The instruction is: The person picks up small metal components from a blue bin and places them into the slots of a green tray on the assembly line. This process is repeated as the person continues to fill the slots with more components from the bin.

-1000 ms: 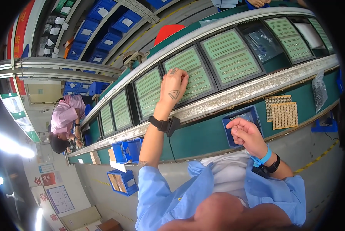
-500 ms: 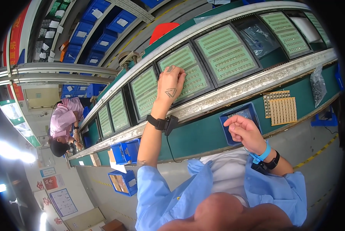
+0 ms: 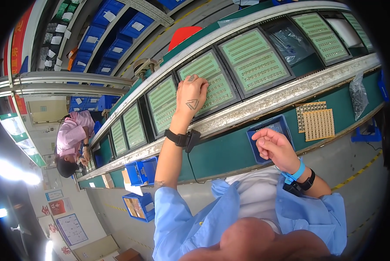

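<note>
My left hand (image 3: 191,95) rests over a green circuit board panel (image 3: 210,78) in a dark frame on the conveyor line. Its fingers are bent and pinched together at the board's surface; their tips are hidden, so anything between them cannot be made out. Above a blue bin (image 3: 252,150) on the near green bench, my right hand (image 3: 275,150) is held palm up with its fingers curled in toward the thumb. Whatever it may hold is too small or hidden to name. Small dark parts seem to lie in that bin.
More framed green panels (image 3: 255,61) line the conveyor on both sides. Two tan perforated boards (image 3: 319,125) and a clear plastic bag (image 3: 358,98) lie to the right. Blue bins (image 3: 136,173) sit at the near edge. A person in pink (image 3: 74,135) works at the far left.
Both of my hands keep almost the same places and poses, with the right fingers curling very slightly. At the far left, the other person's hands have shifted a little.
</note>
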The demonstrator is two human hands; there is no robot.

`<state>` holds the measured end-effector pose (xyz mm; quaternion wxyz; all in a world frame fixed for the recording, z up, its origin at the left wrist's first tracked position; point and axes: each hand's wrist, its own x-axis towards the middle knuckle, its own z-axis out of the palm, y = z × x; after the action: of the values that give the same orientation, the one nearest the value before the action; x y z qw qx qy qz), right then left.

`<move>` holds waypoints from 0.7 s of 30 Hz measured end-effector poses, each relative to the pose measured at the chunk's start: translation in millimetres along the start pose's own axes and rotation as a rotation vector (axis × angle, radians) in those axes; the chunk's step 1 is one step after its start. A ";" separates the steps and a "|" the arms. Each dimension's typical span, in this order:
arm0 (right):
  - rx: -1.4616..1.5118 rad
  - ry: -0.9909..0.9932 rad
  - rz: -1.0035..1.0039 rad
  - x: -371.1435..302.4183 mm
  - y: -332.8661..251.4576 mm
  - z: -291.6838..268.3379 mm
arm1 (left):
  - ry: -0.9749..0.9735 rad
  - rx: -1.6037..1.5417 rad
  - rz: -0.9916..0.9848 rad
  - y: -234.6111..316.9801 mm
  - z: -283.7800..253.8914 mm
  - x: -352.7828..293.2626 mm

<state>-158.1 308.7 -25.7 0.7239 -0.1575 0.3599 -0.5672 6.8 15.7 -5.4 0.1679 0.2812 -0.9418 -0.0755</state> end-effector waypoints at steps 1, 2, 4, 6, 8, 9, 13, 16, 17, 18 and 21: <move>0.031 0.005 -0.038 0.2 0.8 -0.3 | 0.002 0.000 -0.003 0.5 -1.1 -1.3; 0.063 0.015 -0.078 0.3 1.7 -1.0 | 0.013 0.028 0.011 1.7 -2.5 -1.4; 0.092 0.033 -0.116 -0.4 1.2 -1.7 | 0.034 0.080 0.036 5.2 -7.7 -2.0; 0.274 0.004 -0.125 1.7 -2.0 -0.8 | 0.069 0.088 0.037 6.4 -19.1 -4.9; 0.362 0.021 -0.129 3.3 -5.2 0.7 | 0.130 0.105 0.043 17.6 -30.7 -9.1; 0.420 -0.014 -0.125 4.5 -7.3 0.8 | 0.119 0.072 0.045 34.7 -34.8 -13.5; 0.553 -0.091 -0.127 0.9 -8.7 1.3 | 0.007 -0.105 0.216 106.1 -43.2 -48.7; 0.617 -0.146 -0.146 7.6 -5.4 6.7 | -0.032 -0.166 0.287 128.2 -32.5 -61.7; 0.613 -0.131 -0.145 6.2 -5.6 6.8 | -0.017 -0.208 0.280 134.5 -27.9 -65.6; 0.609 -0.117 -0.144 4.8 -5.9 6.9 | -0.001 -0.249 0.274 139.1 -24.7 -68.3; 0.603 -0.093 -0.150 2.7 -5.7 7.7 | -0.039 -0.276 0.284 148.1 -21.6 -71.7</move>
<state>-156.5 303.1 -17.7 0.7096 0.0123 0.1295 -0.6925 -3.8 177.4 30.1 0.1956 0.1185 -0.9558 -0.1849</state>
